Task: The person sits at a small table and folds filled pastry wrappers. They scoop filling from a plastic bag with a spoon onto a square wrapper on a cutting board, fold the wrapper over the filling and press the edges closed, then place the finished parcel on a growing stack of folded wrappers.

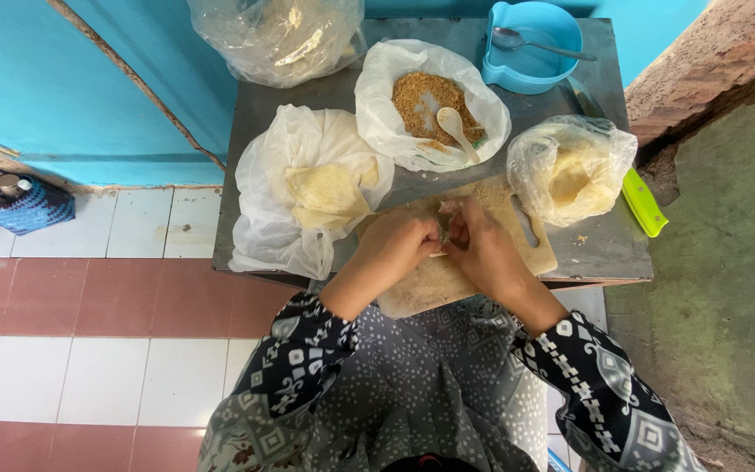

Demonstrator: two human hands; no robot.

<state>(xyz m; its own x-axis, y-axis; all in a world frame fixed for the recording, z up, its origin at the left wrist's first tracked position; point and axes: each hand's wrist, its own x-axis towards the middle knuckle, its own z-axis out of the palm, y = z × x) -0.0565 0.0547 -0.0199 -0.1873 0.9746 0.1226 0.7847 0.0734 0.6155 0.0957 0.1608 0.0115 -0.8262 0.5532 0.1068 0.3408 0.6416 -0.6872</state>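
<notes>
My left hand (398, 243) and my right hand (481, 246) meet over a wooden cutting board (528, 229) on a small metal table (600, 245). Both pinch a small pale piece of dough or wrapper (441, 229) between the fingertips; most of it is hidden by my fingers. Behind the board an open white bag holds brown crumbs (425, 98) with a pale spoon (456, 129) lying in it. To the left another white bag holds folded pale sheets (325, 192). To the right sits a clear bag of pale dough (570, 170).
A blue plastic bowl (535, 54) with a metal spoon (539, 42) stands at the table's back right. A green-handled knife (643, 203) lies at the right edge. A clear bag (277, 35) sits at the back left. A dark woven bag (17, 203) rests on the tiled floor.
</notes>
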